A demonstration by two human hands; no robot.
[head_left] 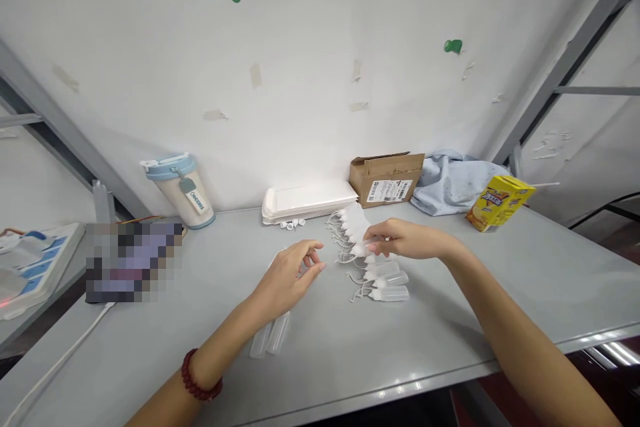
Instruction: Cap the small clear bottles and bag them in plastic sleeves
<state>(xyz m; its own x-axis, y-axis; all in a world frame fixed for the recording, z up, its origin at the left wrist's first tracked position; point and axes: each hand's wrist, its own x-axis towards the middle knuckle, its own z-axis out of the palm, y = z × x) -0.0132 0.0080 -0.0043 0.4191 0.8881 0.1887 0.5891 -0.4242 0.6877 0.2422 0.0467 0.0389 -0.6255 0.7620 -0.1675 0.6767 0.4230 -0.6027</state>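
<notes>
My right hand (pixel 403 239) is over a row of small translucent squeeze bottles, its thumb and fingers closed round one bottle (pixel 369 247) with a white tip and a thin cord-like piece. Nearer to me lie several more of these bottles (pixel 393 293), tips pointing left. My left hand (pixel 293 275) hovers to the left of the row, thumb and index finger apart, with nothing visible between them. Beneath its wrist, clear bottles without tips (pixel 279 335) lie on the grey table (pixel 320 380), partly hidden by the hand and forearm.
Small white caps (pixel 293 224) lie before a stack of flat white pieces (pixel 310 200) at the wall. Behind the row stand a cardboard box (pixel 387 180), a pale blue cloth (pixel 447 180) and a yellow drink carton (pixel 500 203). At left are a tumbler (pixel 183 193) and a blurred-out device (pixel 135 263) with a cable.
</notes>
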